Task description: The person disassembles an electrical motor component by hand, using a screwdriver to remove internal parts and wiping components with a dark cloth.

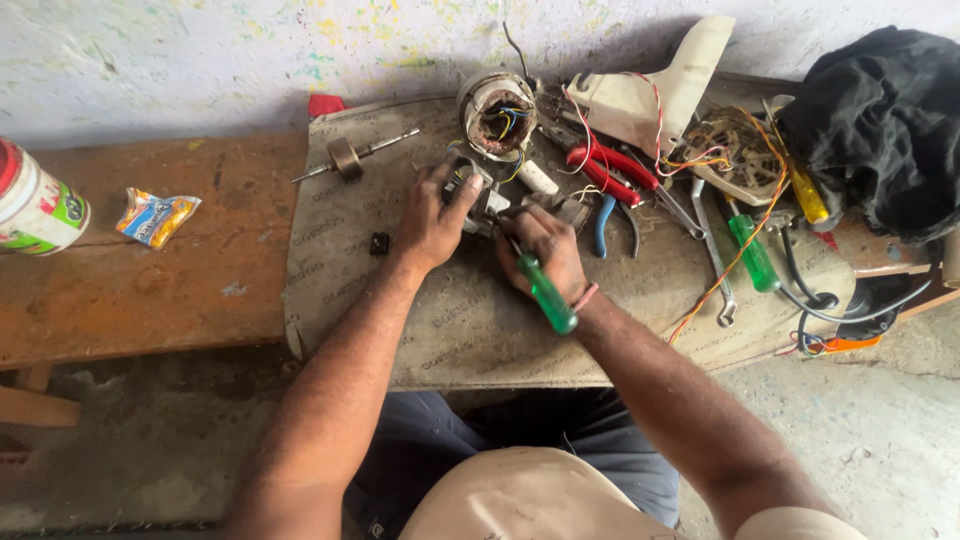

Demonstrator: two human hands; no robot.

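Hands working mid-worktop: left hand (432,222) is steadying a small metal part (470,190), right hand (545,255) is gripping a green-handled screwdriver (545,292), whose tip risks slipping into fingers.

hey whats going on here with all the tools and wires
A person sits at a low wooden bench covered with a worn board. The right hand grips a green-handled screwdriver, its tip pointed at a small metal part that the left hand steadies. Just behind sits a motor stator with copper windings; a rotor on its shaft lies to the left. Red-handled pliers, a spanner, another green screwdriver and loose wires lie to the right.
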